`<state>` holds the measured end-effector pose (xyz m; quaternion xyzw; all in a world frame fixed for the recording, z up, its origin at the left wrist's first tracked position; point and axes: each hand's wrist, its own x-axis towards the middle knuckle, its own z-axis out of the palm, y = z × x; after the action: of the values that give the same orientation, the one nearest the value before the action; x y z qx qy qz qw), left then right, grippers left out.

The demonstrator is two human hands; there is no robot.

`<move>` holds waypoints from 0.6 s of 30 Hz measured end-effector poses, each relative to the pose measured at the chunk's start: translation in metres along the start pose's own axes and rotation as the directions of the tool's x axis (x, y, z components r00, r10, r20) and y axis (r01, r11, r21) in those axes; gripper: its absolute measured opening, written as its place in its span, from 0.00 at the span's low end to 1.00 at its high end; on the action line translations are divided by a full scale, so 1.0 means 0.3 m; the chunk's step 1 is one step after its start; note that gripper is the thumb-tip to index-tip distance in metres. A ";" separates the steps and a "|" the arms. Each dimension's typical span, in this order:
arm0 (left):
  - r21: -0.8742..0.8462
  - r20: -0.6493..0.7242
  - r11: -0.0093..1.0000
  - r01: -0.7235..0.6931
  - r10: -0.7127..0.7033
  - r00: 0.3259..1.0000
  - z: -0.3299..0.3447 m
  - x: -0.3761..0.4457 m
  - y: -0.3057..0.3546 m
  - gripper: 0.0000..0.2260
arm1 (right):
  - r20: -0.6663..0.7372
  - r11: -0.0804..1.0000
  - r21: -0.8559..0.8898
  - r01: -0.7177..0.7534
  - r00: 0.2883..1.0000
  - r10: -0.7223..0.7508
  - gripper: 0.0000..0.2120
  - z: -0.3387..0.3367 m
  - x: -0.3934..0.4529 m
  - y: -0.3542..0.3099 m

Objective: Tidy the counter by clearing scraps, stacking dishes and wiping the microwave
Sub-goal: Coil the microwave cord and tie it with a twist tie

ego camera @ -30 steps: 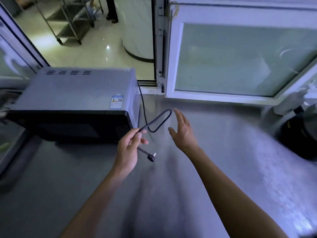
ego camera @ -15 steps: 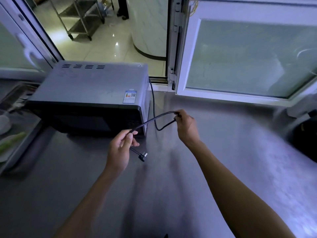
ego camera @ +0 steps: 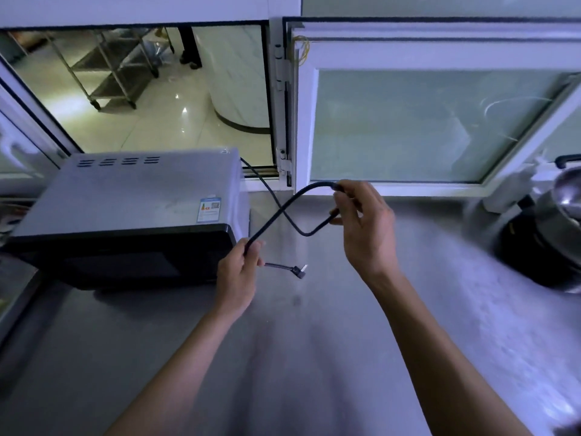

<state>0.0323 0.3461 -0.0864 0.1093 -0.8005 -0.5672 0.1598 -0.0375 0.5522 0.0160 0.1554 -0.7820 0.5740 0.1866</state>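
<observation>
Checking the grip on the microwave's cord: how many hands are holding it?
2. The left hand grips the black power cord near its plug end; the right hand holds the cord's folded loop, further along.

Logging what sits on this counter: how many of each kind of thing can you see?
Microwave: 1
Power cord, held by left hand and right hand: 1
Metal pot at the right edge: 1
Total: 3
</observation>
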 end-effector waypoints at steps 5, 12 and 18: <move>0.164 0.018 0.975 -0.149 0.148 0.989 0.076 0.135 0.090 0.04 | -0.059 0.992 0.096 -0.086 0.994 0.092 0.06 -0.063 0.029 -0.082; 0.274 0.072 0.881 -0.387 0.382 0.921 0.172 0.213 0.100 0.18 | -0.104 0.965 0.248 -0.084 0.988 0.113 0.06 -0.084 0.028 -0.168; 0.370 0.093 0.767 -0.525 0.531 0.842 0.246 0.277 0.114 0.13 | -0.148 0.944 0.318 -0.090 0.979 0.143 0.06 -0.125 0.017 -0.175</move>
<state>-0.0723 0.3922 -0.0658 -0.0862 -0.8919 -0.3318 0.2949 -0.0137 0.5726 0.0726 0.0871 -0.6713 0.7108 0.1911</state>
